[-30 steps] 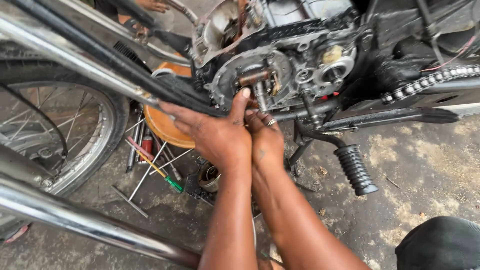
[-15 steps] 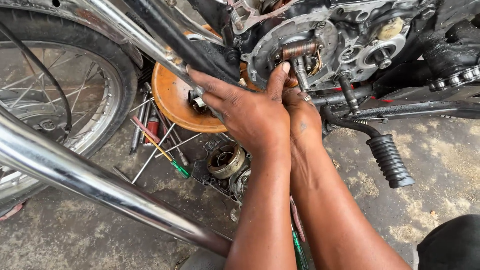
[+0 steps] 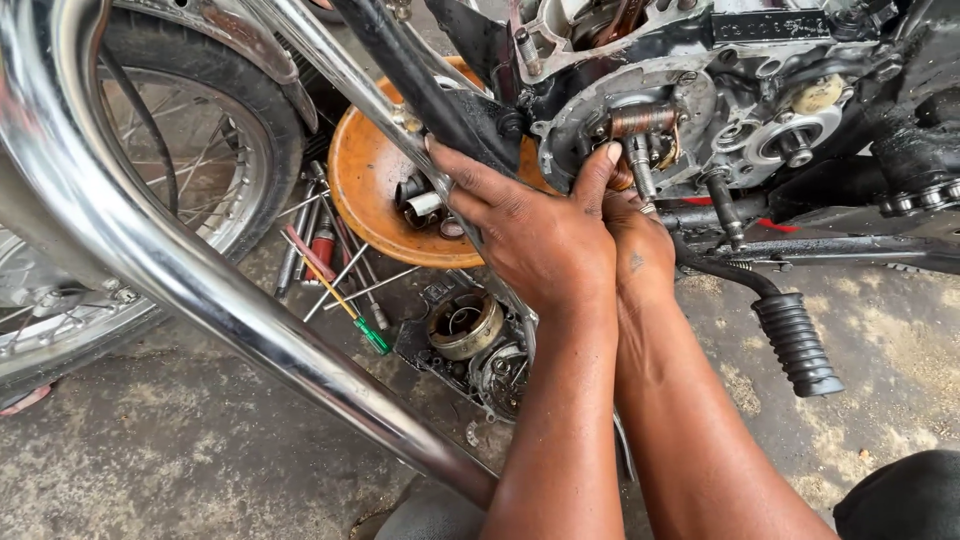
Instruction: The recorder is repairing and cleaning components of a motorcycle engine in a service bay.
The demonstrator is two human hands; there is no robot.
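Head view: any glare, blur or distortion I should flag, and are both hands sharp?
Head view: soft daylight with no hard shadows; bright glare streaks the chrome pipe, which bows as if from wide-angle distortion and looks soft up close; the left hand and right hand are sharp at the engine plate; the wheel at the left edge is slightly soft.

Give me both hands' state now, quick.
Left hand: open, fingers spread, thumb tip against the round engine plate, holding nothing visible.
Right hand: mostly hidden behind the left, at the same plate; grip cannot be told.
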